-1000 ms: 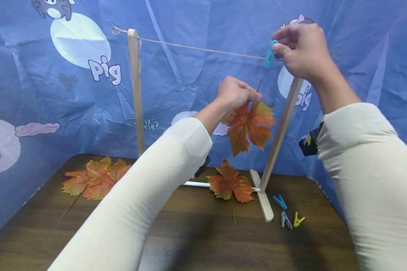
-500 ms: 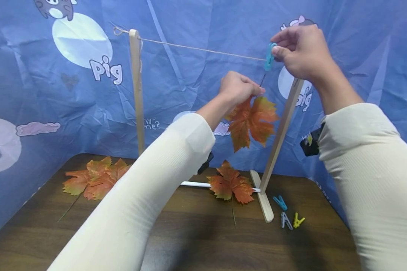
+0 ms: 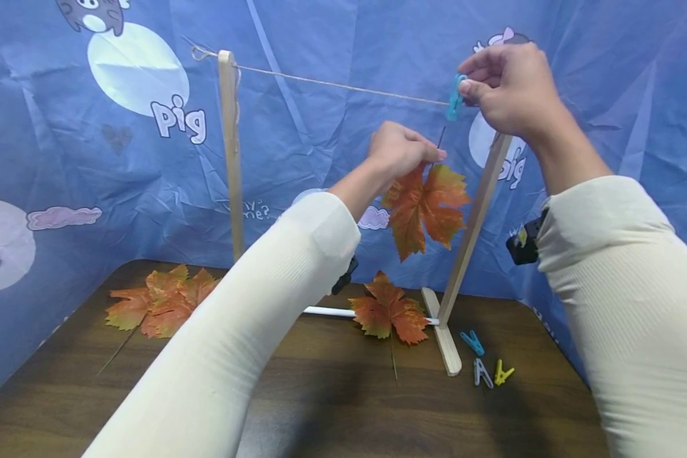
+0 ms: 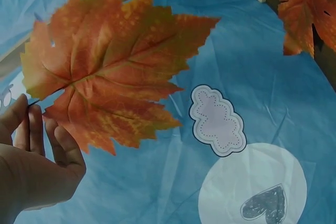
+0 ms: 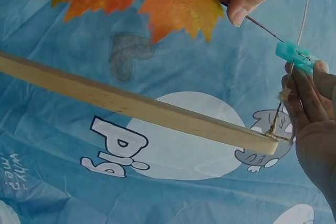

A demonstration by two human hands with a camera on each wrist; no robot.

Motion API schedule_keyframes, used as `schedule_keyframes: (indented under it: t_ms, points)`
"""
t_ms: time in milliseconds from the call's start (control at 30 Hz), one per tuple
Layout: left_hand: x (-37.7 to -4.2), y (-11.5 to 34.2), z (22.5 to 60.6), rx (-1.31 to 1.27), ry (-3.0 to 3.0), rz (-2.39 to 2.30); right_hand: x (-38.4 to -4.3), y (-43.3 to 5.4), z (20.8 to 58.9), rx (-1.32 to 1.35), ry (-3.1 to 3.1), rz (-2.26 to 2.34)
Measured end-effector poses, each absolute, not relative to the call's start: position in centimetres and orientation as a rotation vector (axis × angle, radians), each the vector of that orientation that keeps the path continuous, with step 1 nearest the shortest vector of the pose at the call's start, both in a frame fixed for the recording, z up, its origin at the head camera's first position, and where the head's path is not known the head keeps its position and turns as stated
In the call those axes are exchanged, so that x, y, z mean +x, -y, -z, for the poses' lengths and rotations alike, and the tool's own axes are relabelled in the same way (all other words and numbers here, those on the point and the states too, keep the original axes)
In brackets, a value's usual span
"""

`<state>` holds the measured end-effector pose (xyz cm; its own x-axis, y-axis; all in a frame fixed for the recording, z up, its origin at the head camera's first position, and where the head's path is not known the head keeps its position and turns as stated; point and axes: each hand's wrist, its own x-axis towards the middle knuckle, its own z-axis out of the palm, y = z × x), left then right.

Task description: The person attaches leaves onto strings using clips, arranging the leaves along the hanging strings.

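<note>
My left hand pinches the thin stem of an orange maple leaf, which hangs blade down below the string. Up at the string's right part, my right hand holds a teal clothespin between thumb and fingers. In the right wrist view the clothespin sits at the string, and the upper end of the leaf's stem reaches its tip. The left wrist view shows the leaf spread out beyond the left fingertips.
Two wooden posts carry the string, joined low down by a white rod. On the table lie one leaf by the right foot and a leaf cluster at left. Blue, grey and yellow clothespins lie at right.
The left hand has raised the leaf slightly and shifted it right, bringing its stem up to the clothespin. The right hand with the clothespin has lowered a little.
</note>
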<state>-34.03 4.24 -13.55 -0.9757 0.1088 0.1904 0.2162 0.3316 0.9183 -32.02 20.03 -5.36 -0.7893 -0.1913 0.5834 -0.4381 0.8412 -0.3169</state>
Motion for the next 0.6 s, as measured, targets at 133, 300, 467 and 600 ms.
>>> schedule_keyframes:
  t_ms: [133, 300, 467, 600]
  points:
    - [-33.95, -4.32, 13.48, -0.294, 2.491, 1.731, -32.04, -20.04, 5.33, 0.452, 2.471, -0.598]
    - [-33.76, -4.29, 13.20, -0.301, 2.500, 1.727, -32.07, -20.13, 5.45, 0.456, 2.480, -0.579]
    - [-33.63, -4.24, 12.87, -0.322, 2.481, 1.733, -32.15, -20.09, 5.51, 0.458, 2.514, -0.574]
    - [-33.67, -4.23, 12.78, -0.330, 2.464, 1.729, -32.26, -20.02, 5.61, 0.469, 2.524, -0.582]
